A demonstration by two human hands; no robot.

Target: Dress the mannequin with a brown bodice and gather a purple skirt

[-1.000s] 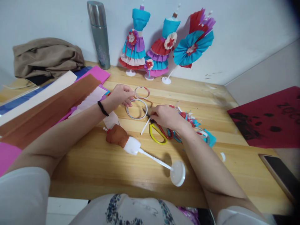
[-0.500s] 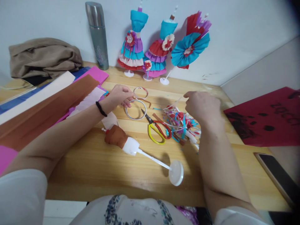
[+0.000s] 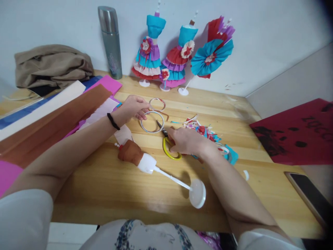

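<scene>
My left hand (image 3: 135, 107) pinches the edge of a white ring (image 3: 152, 131), its fingers closed. A second, smaller ring (image 3: 157, 99) lies just beyond it. My right hand (image 3: 182, 139) is over the scissors (image 3: 170, 156), covering the red handle; the yellow handle and dark blades show, and its fingers touch the handles. Nearer to me a small mannequin with a brown top (image 3: 130, 152) lies on its side, its round white base (image 3: 197, 193) toward the right.
Paper scraps (image 3: 201, 130) lie beyond my right hand. Dressed mannequins (image 3: 155, 26) and a flask (image 3: 111, 45) stand by the wall. Crepe paper sheets (image 3: 59, 118) and a brown cloth (image 3: 52, 66) are at left; a red bag (image 3: 299, 135) and phone (image 3: 309, 198) at right.
My right hand has moved left and toward me from the scraps onto the scissors. Some scraps have shifted right, and a blue piece now shows there. My left hand stays at the ring.
</scene>
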